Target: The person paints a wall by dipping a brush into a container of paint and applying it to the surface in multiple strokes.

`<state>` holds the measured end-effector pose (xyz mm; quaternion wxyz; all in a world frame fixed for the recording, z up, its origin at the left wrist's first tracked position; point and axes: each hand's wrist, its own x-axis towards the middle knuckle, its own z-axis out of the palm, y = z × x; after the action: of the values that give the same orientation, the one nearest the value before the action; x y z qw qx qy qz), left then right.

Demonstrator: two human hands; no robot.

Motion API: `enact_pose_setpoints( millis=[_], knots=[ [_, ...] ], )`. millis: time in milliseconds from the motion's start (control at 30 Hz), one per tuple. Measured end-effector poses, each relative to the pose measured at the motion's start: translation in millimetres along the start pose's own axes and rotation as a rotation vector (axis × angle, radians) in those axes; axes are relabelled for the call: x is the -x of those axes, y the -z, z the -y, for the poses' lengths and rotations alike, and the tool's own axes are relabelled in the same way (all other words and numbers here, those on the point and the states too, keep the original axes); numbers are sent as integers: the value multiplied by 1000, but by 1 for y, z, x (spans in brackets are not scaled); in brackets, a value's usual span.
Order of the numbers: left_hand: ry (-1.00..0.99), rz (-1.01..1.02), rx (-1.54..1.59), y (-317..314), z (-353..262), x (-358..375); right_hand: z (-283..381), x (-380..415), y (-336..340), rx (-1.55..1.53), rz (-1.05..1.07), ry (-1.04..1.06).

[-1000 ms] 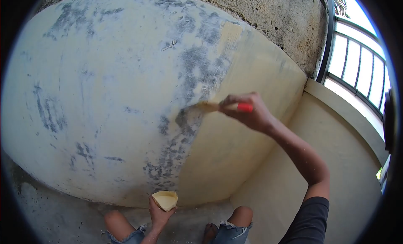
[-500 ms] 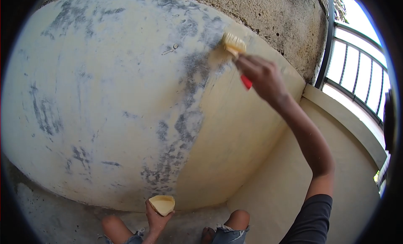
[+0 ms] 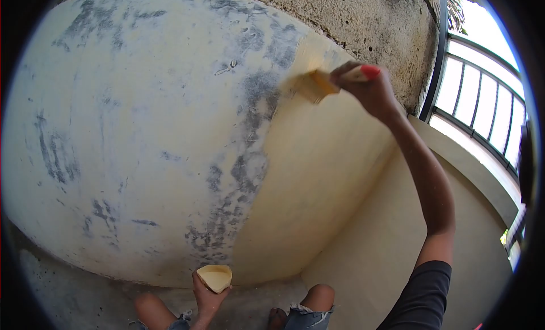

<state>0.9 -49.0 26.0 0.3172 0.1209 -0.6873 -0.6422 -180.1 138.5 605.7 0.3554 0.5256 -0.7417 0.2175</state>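
Observation:
My right hand [image 3: 369, 91] is closed around the handle of a paintbrush [image 3: 318, 86], whose red handle end points up and right. Its bristles press on the wall [image 3: 153, 103], near the upper edge of the fresh yellowish paint [image 3: 318, 154]. Low in the view, my left hand [image 3: 208, 296] grips a small cut container [image 3: 216, 278] with pale yellow paint inside. To the left of the painted part, the wall is whitish with dark grey worn patches [image 3: 250, 165].
Rough bare concrete [image 3: 374, 23] lies along the wall's top edge. At the right stand a side wall [image 3: 409, 233] and a metal railing [image 3: 482, 97]. My knees [image 3: 318, 299] are bent above the grey concrete floor [image 3: 68, 290].
The brush has moved down and slightly right along the wall, and its handle has swung upward. A paint stroke now covers the upper spot. My left hand stays nearly in place.

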Motion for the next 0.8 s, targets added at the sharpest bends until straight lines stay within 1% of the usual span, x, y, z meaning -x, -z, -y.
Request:
enact_pose_setpoints(
  millis=[33, 67, 133, 200, 267, 300, 400, 433, 500, 533, 600, 633, 700, 733, 767, 800],
  knots=[
    [2, 1, 2, 0, 1, 0, 2, -16, 15, 45, -120, 61],
    [7, -2, -21, 0, 2, -1, 3, -30, 35, 233, -184, 116],
    [17, 4, -48, -1, 3, 1, 5, -45, 52, 359, -245, 174],
    [19, 3, -2, -1, 2, 0, 8, -43, 48, 395, -269, 199],
    [29, 4, -12, -1, -1, 1, 9, -32, 31, 558, -308, 447],
    [36, 3, -24, 0, -3, 2, 13, -22, 19, 655, -324, 502],
    [19, -4, -18, 2, -9, 2, -1, 12, -23, 607, -189, 480],
    [15, -6, -17, 4, -9, 1, 3, 26, -35, 593, -135, 488],
    [13, -12, 6, 5, -10, 0, 24, 53, -47, 461, -26, 467],
    [9, -8, 11, 4, -8, -1, 31, 62, -47, 468, -26, 468],
    [-2, -33, 1, 4, -3, -1, 41, 72, -42, 309, 281, 293],
    [-5, -28, 4, 3, -2, -2, 44, 68, -36, 316, 281, 291],
    [8, -12, 18, 2, 0, -1, 44, 48, -23, 176, 315, 62],
    [7, -12, 19, 2, -1, 0, 34, 36, -19, 143, 196, 89],
    [5, -7, -5, 0, -2, 1, 24, 21, -12, 63, 134, 41],
    [3, -3, -31, 0, -3, 1, 20, 7, -3, 73, 62, 1]
  ],
)
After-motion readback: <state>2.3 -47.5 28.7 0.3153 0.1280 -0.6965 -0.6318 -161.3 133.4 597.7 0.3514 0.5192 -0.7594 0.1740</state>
